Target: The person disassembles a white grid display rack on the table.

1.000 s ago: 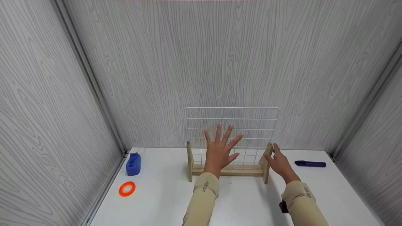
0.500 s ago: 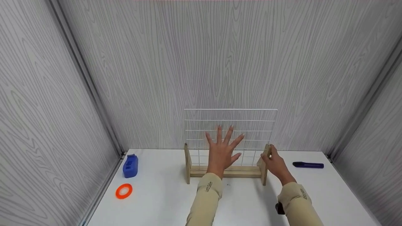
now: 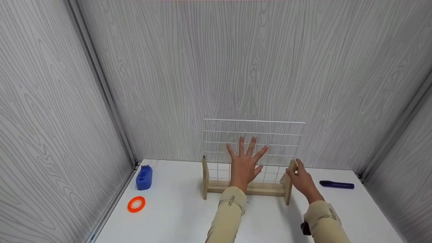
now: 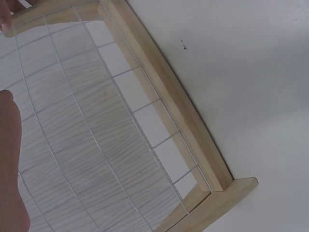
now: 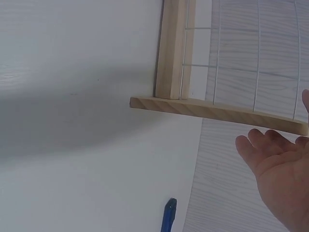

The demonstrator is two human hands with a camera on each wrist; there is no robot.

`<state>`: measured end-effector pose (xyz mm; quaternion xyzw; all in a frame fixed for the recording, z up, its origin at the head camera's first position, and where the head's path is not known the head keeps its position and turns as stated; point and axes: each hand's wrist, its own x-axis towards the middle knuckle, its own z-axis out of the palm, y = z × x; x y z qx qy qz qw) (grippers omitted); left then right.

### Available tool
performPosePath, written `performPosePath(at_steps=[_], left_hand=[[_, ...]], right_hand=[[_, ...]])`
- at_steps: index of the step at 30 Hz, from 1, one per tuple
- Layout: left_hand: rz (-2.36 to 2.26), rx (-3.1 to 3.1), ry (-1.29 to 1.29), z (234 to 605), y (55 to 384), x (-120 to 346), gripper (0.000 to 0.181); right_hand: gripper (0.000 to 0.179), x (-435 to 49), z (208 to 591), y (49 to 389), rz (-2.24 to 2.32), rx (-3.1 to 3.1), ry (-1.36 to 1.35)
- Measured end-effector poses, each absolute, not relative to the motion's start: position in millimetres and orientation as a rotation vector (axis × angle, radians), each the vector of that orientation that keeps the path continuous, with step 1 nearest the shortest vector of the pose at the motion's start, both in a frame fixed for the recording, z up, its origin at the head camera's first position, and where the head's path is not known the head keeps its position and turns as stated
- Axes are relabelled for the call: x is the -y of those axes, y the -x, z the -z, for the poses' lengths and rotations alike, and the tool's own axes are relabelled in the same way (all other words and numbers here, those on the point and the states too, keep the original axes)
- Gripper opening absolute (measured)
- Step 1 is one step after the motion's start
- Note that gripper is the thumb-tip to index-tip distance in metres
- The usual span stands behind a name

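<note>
A wire grid rack with a wooden base (image 3: 266,191) stands upright on the white table, its white grid (image 3: 251,120) rising between two wooden side pieces. My left hand (image 3: 243,168) is spread in front of the grid, fingers straight, overlapping it in the head view. Part of that hand (image 4: 10,169) shows at the left edge of the left wrist view. At the upper end of the right wooden side piece (image 5: 212,110), my right hand (image 3: 302,180) grips it, thumb on the inner side and fingers on the outer.
A blue tape dispenser (image 3: 144,178) and an orange ring-shaped roll (image 3: 136,204) are on the table's left side. A dark blue marker-like item (image 3: 336,184) lies to the right. Grey wood-grain panels (image 3: 249,67) enclose the table at the back and sides.
My right hand has closed from looser fingers beside the right side piece to a grip on its upper end. The left hand stays spread before the grid. The head view shifts slightly.
</note>
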<state>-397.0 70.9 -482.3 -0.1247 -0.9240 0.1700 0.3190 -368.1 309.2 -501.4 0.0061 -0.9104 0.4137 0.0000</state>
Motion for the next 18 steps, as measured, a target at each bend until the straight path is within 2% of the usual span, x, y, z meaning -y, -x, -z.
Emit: performPosePath(at_steps=[18], left_hand=[[-0.329, 2.441, 0.315, 485.8, 402.5, -80.6, 0.082]], right_hand=[[0.074, -306.8, 503.4, 370.0, -1.307, 2.843, 0.009]])
